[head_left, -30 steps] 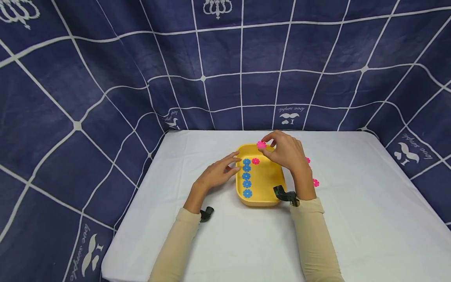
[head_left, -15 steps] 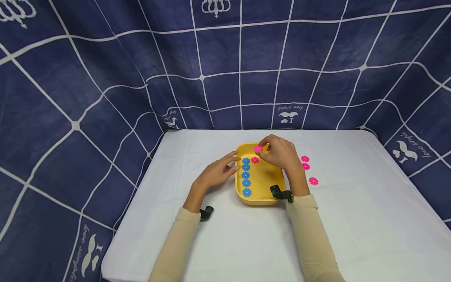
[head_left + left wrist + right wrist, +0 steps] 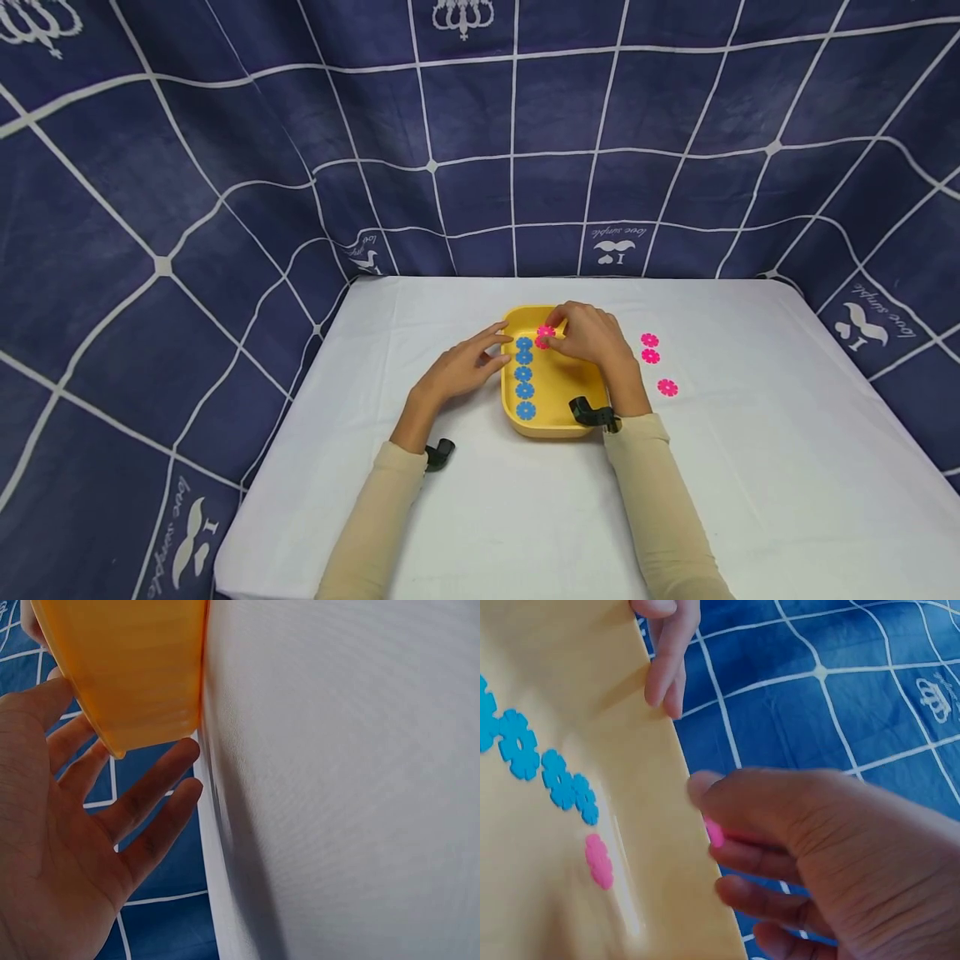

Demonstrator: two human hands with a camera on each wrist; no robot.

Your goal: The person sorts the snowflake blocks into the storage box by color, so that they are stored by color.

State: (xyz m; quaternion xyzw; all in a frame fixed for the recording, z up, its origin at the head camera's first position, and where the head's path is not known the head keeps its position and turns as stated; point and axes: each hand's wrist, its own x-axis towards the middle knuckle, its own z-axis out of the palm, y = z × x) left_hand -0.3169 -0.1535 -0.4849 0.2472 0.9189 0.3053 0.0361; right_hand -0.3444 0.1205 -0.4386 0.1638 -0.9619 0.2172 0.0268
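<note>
A yellow tray (image 3: 558, 396) stands on the table. Inside it, several blue notched plastic discs (image 3: 525, 390) form a column along the left side, and one pink disc (image 3: 598, 861) lies at the far end. Over that end, my right hand (image 3: 596, 337) pinches another pink notched disc (image 3: 546, 331) between thumb and fingers; only a sliver shows in the right wrist view. My left hand (image 3: 463, 368) is at the tray's left side with fingers spread. In the left wrist view, the left hand's fingers (image 3: 180, 754) lie along the tray's outer wall.
To the right of the tray lie three more pink discs (image 3: 650, 356) on the white tablecloth (image 3: 750, 467). A dark blue curtain (image 3: 555, 192) with white lines hangs behind the table and at both sides.
My right hand has moved left and down toward the pink disc in the tray, carrying its own pink disc. The pink discs on the table have come into full view. My left hand stays put.
</note>
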